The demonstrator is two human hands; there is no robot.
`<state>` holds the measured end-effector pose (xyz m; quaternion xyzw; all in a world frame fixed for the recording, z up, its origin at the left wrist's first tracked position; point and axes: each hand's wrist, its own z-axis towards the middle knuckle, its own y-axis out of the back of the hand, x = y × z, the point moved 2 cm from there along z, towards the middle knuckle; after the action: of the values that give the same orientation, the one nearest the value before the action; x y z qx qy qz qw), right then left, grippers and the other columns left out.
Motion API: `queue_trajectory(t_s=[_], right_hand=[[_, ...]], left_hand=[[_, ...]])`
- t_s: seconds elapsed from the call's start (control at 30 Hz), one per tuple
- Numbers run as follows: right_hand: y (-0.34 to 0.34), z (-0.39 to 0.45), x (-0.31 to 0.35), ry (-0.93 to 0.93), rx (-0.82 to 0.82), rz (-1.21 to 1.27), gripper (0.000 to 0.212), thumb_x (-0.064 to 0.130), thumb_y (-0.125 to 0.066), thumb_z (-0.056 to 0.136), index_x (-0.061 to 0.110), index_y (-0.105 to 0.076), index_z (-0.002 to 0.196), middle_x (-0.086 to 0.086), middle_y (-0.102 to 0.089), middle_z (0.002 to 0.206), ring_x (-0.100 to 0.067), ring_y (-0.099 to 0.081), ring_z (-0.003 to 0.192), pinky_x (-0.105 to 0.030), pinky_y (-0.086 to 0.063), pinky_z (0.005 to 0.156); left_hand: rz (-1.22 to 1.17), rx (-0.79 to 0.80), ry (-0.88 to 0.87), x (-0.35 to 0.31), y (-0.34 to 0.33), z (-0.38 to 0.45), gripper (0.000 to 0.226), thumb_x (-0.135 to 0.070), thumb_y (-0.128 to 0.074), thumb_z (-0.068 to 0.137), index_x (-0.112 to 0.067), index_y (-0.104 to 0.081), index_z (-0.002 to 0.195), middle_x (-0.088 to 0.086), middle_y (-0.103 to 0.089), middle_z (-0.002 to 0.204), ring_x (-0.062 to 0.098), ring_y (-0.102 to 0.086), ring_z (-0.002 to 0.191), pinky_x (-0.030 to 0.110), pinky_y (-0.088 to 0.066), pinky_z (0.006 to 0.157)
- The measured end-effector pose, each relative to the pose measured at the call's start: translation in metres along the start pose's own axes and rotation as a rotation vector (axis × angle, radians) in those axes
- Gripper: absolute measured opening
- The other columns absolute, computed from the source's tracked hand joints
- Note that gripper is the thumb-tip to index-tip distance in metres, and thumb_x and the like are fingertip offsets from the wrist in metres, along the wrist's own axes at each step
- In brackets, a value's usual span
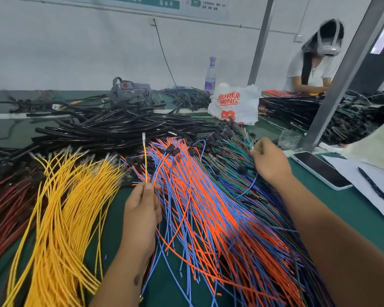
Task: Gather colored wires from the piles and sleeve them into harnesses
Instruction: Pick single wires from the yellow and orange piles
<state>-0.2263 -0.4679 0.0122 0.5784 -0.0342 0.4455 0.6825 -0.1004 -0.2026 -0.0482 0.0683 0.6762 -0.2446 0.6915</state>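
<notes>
My left hand (141, 209) is closed around a yellow wire (145, 160) that stands upright with a clear terminal at its tip, together with an orange and blue wire pair. My right hand (269, 160) reaches into the green and purple wire pile (228, 160) and pinches a green wire end. Between the two hands spreads the orange and blue wire pile (208, 209). The yellow wire pile (62, 209) lies to the left, dark red wires (5, 200) at the far left. Black sleeve tubes (111, 129) are heaped behind the piles.
A phone (319, 169), a pen (372, 183) and paper lie at the right on the green table (350, 204). A white plastic bag (235, 105), a bottle (210, 74) and a metal post (341, 74) stand behind. Another person (308, 69) works at the far right.
</notes>
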Motion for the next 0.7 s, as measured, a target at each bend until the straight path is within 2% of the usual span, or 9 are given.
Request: queue_trajectory(t_s=[0.1, 0.17, 0.27, 0.33, 0.43, 0.5, 0.53, 0.6, 0.7], right_hand=[[0.016, 0.001, 0.002, -0.032, -0.08, 0.234, 0.015, 0.023, -0.043, 0.099, 0.026, -0.048, 0.085, -0.006, -0.067, 0.072, -0.034, -0.066, 0.07, -0.047, -0.054, 0.074], [0.028, 0.005, 0.008, -0.042, -0.089, 0.327, 0.016, 0.022, -0.045, 0.098, 0.026, -0.05, 0.083, -0.005, -0.065, 0.063, -0.035, -0.067, 0.063, -0.049, -0.057, 0.07], [0.041, 0.015, 0.016, -0.055, -0.082, 0.472, 0.012, 0.016, -0.051, 0.096, 0.008, -0.059, 0.091, -0.012, -0.064, 0.061, -0.02, -0.057, 0.043, -0.03, -0.051, 0.045], [0.042, 0.016, 0.019, -0.077, -0.022, 0.599, 0.016, 0.016, -0.052, 0.097, 0.002, -0.06, 0.096, -0.014, -0.067, 0.063, -0.014, -0.056, 0.041, -0.02, -0.043, 0.04], [0.025, 0.01, 0.018, -0.122, 0.169, 0.733, 0.02, 0.023, -0.051, 0.1, 0.01, -0.066, 0.103, -0.012, -0.073, 0.082, -0.016, -0.065, 0.067, -0.026, -0.053, 0.059], [0.014, 0.008, 0.009, -0.133, 0.175, 0.654, 0.019, 0.029, -0.052, 0.099, 0.021, -0.069, 0.099, -0.016, -0.07, 0.105, -0.02, -0.065, 0.087, -0.036, -0.054, 0.082], [0.011, 0.006, 0.005, -0.13, 0.147, 0.601, 0.018, 0.031, -0.053, 0.098, 0.025, -0.069, 0.096, -0.014, -0.069, 0.109, -0.022, -0.064, 0.093, -0.039, -0.052, 0.087], [0.01, 0.004, -0.001, -0.115, 0.114, 0.559, 0.018, 0.03, -0.055, 0.096, 0.023, -0.07, 0.089, -0.013, -0.07, 0.097, -0.017, -0.063, 0.08, -0.032, -0.052, 0.074], [0.007, 0.001, -0.006, -0.077, 0.23, 0.498, 0.017, 0.025, -0.06, 0.094, 0.016, -0.067, 0.08, -0.004, -0.066, 0.069, -0.01, -0.055, 0.051, -0.022, -0.044, 0.05]], left_hand=[[0.001, -0.001, 0.003, -0.002, 0.0, -0.001, 0.029, -0.022, -0.037, 0.104, -0.011, -0.057, 0.086, -0.011, -0.027, 0.05, 0.005, -0.021, 0.043, 0.017, -0.021, 0.039], [-0.002, 0.0, 0.004, -0.003, 0.001, -0.003, 0.029, -0.022, -0.036, 0.104, -0.011, -0.057, 0.087, -0.01, -0.027, 0.051, 0.005, -0.021, 0.043, 0.018, -0.02, 0.04], [0.007, 0.006, 0.001, -0.003, 0.001, -0.005, 0.029, -0.023, -0.036, 0.104, -0.011, -0.057, 0.088, -0.01, -0.026, 0.051, 0.006, -0.02, 0.044, 0.02, -0.02, 0.041], [0.027, 0.011, 0.001, -0.003, 0.0, -0.006, 0.029, -0.024, -0.036, 0.104, -0.011, -0.057, 0.088, -0.009, -0.026, 0.053, 0.007, -0.02, 0.045, 0.022, -0.019, 0.043], [0.035, 0.007, -0.003, -0.003, 0.002, -0.004, 0.029, -0.024, -0.036, 0.104, -0.011, -0.058, 0.091, -0.007, -0.026, 0.054, 0.007, -0.02, 0.045, 0.024, -0.018, 0.044], [0.03, 0.004, -0.005, -0.002, 0.002, -0.004, 0.029, -0.024, -0.035, 0.104, -0.013, -0.059, 0.092, -0.007, -0.026, 0.055, 0.007, -0.02, 0.045, 0.023, -0.018, 0.044], [0.027, 0.001, -0.007, -0.002, 0.002, -0.003, 0.029, -0.024, -0.035, 0.104, -0.013, -0.06, 0.092, -0.007, -0.026, 0.055, 0.006, -0.02, 0.045, 0.021, -0.018, 0.043], [0.033, -0.002, -0.013, -0.001, 0.002, -0.002, 0.029, -0.023, -0.036, 0.104, -0.013, -0.06, 0.091, -0.008, -0.026, 0.054, 0.006, -0.02, 0.044, 0.02, -0.018, 0.041], [0.034, -0.005, -0.017, 0.0, 0.002, -0.001, 0.029, -0.022, -0.036, 0.104, -0.012, -0.059, 0.09, -0.008, -0.026, 0.053, 0.005, -0.02, 0.044, 0.019, -0.018, 0.04]])
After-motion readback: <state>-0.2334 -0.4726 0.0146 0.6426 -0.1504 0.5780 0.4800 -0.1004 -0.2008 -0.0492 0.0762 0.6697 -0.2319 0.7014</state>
